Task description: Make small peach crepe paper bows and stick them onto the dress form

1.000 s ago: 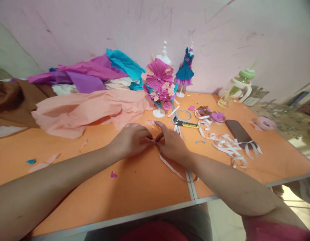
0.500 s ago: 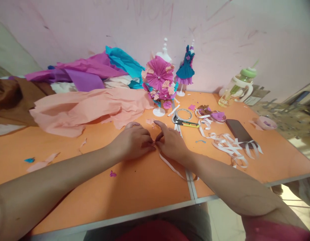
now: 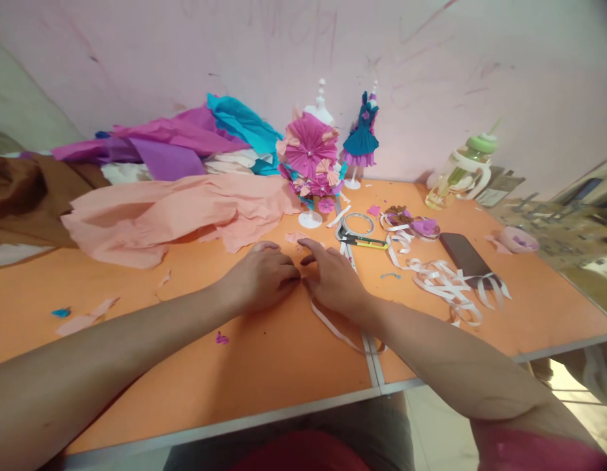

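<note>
- Curling inward, the left hand and right hand nearly meet, orange tabletop spreading from them to the near edge
- Grip hidden: cannot tell what, if anything, either holds
- White strip curving along the right hand's near side; peach scrap just beyond both
- Marked pink wall farther beyond

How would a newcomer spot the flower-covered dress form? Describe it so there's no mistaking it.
Find the orange table, then look beyond the left hand and right hand. There, at the right end of the peach sheet, stands the dress form on a white base. Pleated magenta flowers cover its front, whereas its neighbour farther back wears a teal dress.
</note>
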`<state>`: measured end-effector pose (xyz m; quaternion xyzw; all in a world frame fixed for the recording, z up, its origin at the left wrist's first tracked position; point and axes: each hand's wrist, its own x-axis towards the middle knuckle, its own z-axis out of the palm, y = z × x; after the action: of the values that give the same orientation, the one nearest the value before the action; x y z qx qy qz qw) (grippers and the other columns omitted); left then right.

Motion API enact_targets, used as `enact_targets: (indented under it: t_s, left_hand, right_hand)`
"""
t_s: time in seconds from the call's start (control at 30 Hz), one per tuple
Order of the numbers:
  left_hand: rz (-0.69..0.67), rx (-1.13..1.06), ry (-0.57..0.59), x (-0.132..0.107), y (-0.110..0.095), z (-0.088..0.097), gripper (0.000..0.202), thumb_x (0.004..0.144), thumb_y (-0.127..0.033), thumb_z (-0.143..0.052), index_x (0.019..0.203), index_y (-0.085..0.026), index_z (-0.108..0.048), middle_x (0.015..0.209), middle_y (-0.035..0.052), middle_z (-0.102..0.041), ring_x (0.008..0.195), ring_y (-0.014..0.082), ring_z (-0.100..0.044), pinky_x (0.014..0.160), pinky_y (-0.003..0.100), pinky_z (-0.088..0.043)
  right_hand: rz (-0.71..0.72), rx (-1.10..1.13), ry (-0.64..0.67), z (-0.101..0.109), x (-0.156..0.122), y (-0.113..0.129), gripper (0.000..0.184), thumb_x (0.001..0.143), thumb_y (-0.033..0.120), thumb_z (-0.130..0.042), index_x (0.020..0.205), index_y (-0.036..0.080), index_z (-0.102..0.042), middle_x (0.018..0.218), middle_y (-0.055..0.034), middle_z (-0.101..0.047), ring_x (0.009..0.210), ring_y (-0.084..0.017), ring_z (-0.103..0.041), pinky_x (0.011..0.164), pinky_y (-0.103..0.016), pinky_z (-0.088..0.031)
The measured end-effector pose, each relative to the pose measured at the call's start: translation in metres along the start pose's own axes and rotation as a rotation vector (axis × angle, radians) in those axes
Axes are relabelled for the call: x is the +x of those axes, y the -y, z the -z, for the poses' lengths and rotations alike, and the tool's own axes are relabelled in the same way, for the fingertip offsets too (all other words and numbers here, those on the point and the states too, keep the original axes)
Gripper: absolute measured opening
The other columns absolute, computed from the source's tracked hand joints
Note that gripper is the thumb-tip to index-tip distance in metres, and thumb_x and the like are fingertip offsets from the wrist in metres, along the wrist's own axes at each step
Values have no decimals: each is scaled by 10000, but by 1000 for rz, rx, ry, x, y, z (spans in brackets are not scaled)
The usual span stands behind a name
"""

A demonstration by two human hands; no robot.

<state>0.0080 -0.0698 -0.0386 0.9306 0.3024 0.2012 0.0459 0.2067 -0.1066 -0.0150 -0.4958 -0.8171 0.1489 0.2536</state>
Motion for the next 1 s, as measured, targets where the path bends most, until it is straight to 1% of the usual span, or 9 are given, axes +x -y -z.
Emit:
enact_targets:
  t_s: [0.1,0.2,0.5,0.6,0.67,0.73,0.87,0.93,1.0]
  left_hand:
    - [-24,109,76,2,0,1,276,903,-288,-463,892,-281,-739,828,23,-720,805,199,-627,923,416,-368]
    - [24,107,73,4,-2,4,277,897,-316,-472,861,-270,-742,809,23,-718,781,200,-627,802,360,-407]
    - [113,25,62,3,-5,4,222,855,-280,-507,867,-233,-725,876,37,-728,816,212,-656,719,312,-447]
    - [299,-163,-4,0,1,2,191,839,-346,-552,883,-249,-711,873,12,-736,777,191,-671,682,276,-469]
    - [440,-351,-67,-1,6,2,210,837,-396,-568,887,-238,-698,861,7,-742,758,180,-682,666,258,-487]
    - [547,-508,-105,1,10,3,258,829,-444,-586,887,-216,-691,838,17,-748,736,181,-690,638,250,-501]
    - [625,-620,-168,7,7,6,317,781,-502,-646,850,-196,-691,811,36,-754,723,190,-699,613,250,-518]
    - [613,-654,-208,9,3,7,308,772,-495,-662,820,-191,-687,819,41,-753,754,194,-707,647,256,-533]
    - [601,-683,-244,10,-1,6,288,780,-474,-662,810,-188,-681,813,43,-750,766,193,-710,675,264,-544]
  right_hand:
    - [-21,16,27,1,1,0,697,783,77,-559,1422,227,-322,908,5,-720,1006,-206,-606,885,-319,-404]
    - [-32,58,47,3,2,-1,762,761,63,-567,1444,231,-273,841,24,-722,948,-196,-634,847,-303,-414]
    - [-41,101,35,3,1,-5,765,764,72,-571,1448,258,-284,799,39,-710,929,-191,-645,868,-314,-426]
    - [19,102,-107,9,4,-8,620,767,161,-637,1351,236,-443,994,-31,-692,1038,-203,-599,930,-341,-420]
    - [67,136,-250,17,6,-10,431,768,265,-673,1183,211,-574,1189,-91,-617,1169,-221,-527,968,-357,-412]
    - [62,259,-287,23,8,-11,238,806,323,-633,1007,196,-624,1206,-101,-605,1156,-210,-540,915,-340,-452]
    - [-96,568,-12,25,7,-5,117,813,292,-593,855,186,-621,850,-22,-697,769,-128,-639,689,-253,-489]
    - [-198,677,122,22,6,-2,124,769,283,-625,840,183,-611,781,-9,-696,668,-112,-622,600,-226,-473]
    - [-308,766,174,18,6,0,197,723,283,-660,865,195,-556,743,3,-696,599,-109,-606,524,-209,-446]
